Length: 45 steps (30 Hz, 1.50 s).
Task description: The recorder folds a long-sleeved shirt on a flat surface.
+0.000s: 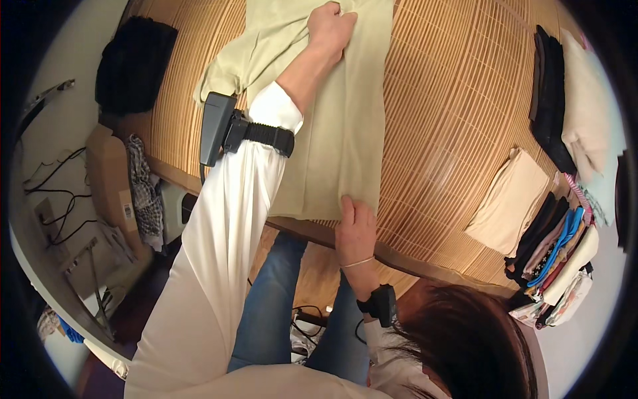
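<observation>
A pale green cloth garment (324,164) lies lengthwise over a slatted bamboo mat (448,124), its lower hem near the front edge and its far end cut off by the view. My left hand (331,27) is closed on the cloth near the top, fingers curled into it. A bunched, creased part spreads to the left of that wrist. At the lower right corner of the hem, my right hand (356,227) pinches the cloth, with the fingertips partly hidden. Both forearms wear black strapped devices.
A folded black cloth (134,65) lies at the far left. On the right are a folded beige cloth (508,202), a row of folded clothes (558,254), dark folded garments (548,99) and a pale pillow (585,109). A cardboard box (112,174) and cables stand beyond the left edge.
</observation>
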### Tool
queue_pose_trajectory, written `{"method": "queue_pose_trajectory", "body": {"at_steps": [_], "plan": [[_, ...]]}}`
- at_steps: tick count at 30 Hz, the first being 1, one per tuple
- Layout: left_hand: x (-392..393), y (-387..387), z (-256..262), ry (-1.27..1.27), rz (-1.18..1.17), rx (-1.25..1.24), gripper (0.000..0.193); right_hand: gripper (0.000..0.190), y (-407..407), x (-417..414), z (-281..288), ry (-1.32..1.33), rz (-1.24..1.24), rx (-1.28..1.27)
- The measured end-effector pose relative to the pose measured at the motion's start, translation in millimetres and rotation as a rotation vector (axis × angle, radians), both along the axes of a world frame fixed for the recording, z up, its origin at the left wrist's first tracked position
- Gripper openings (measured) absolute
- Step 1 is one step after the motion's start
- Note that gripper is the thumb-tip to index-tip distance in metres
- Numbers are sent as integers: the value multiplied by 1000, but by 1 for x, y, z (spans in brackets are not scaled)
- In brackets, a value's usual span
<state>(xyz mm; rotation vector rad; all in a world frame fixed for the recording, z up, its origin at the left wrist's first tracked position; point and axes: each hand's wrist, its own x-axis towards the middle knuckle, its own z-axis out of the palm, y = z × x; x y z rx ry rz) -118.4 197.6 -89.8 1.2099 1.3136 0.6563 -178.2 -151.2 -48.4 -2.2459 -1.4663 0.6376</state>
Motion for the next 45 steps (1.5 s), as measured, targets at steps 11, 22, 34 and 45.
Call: {"method": "queue_pose_trajectory", "body": {"at_steps": [11, 22, 34, 45], "plan": [[3, -27, 15, -273, -162, -265, 30, 53, 6, 7, 7, 32, -50, -9], [15, -25, -2, -421, -44, -196, 23, 49, -10, 12, -6, -30, 39, -67], [-30, -75, 13, -149, -54, -73, 25, 44, 36, 86, 11, -34, -90, 140], [-36, -90, 2, 183, -85, 338, 24, 68, 79, 99, -41, -268, 154, 184]]}}
